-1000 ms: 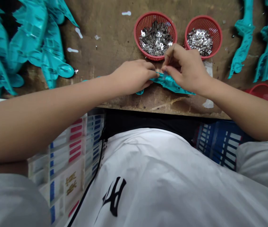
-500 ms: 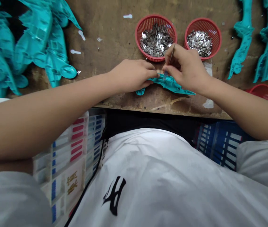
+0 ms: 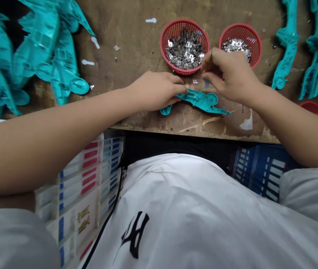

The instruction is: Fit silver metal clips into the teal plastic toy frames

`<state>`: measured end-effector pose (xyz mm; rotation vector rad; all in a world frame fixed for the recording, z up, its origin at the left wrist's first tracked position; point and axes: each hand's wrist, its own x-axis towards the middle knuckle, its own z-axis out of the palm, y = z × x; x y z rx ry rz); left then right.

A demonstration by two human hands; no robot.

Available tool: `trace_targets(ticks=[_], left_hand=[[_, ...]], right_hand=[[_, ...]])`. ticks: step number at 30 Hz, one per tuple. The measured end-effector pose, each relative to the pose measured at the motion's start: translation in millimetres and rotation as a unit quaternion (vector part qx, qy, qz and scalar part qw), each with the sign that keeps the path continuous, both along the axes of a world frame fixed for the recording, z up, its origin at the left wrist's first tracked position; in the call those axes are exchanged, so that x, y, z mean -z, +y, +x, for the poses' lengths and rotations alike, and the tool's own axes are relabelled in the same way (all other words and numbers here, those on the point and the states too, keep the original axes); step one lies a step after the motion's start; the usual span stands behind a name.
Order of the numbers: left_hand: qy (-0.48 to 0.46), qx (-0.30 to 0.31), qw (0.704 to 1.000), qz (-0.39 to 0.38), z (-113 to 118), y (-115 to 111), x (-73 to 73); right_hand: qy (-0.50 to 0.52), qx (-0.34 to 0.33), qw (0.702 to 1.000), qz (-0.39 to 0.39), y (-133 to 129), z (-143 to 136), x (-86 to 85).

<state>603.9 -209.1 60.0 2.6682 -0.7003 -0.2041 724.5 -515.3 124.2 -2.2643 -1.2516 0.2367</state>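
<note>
A scarred brown wooden workbench (image 3: 136,45) fills my view, heaped on its left with a pile of turquoise moulded plastic shells (image 3: 32,56) and lined on its right with more turquoise plastic pieces (image 3: 315,52). Beyond the hands stand two round red plastic mesh baskets: the left basket (image 3: 185,23) holds dull grey metal clips, the right basket (image 3: 240,29) brighter silver ones. Near the front edge of the bench lies one flat turquoise plastic part (image 3: 200,100) with a round recess at its right end. My left hand (image 3: 159,89) pins that part's left end to the wood, fingers curled down on it. My right hand (image 3: 231,74) hovers just above the part, between it and the baskets, fingertips pinched narrowly together; I cannot tell from here whether they hold a clip. One tiny silver metal clip (image 3: 195,81) lies loose on the bench just behind the part. As I judge it, the risks are small: the part sits close to the bench edge, so a slackened left-hand press could let it slide off towards my lap, and a clip this small could slip from a pinch and be lost among the white flecks on the wood.
</note>
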Motion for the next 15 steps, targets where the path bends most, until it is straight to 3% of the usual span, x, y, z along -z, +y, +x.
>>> trace_targets(ticks=[5, 8, 12, 15], left_hand=[[0.039, 0.006, 0.998, 0.047, -1, -12, -28.0], [0.062, 0.01, 0.994, 0.095, -1, -20, -40.6], [0.03, 0.014, 0.993, 0.115, -3, -24, -44.3], [0.002, 0.053, 0.986, 0.159, -9, -27, -49.1]], right_hand=[[-0.061, -0.046, 0.991, -0.113, -7, 10, 11.4], [-0.097, -0.041, 0.981, -0.163, -8, 5, 16.2], [-0.14, -0.083, 0.962, -0.219, 1, -16, 2.3], [-0.122, -0.123, 0.946, -0.274, 15, -41, -16.1]])
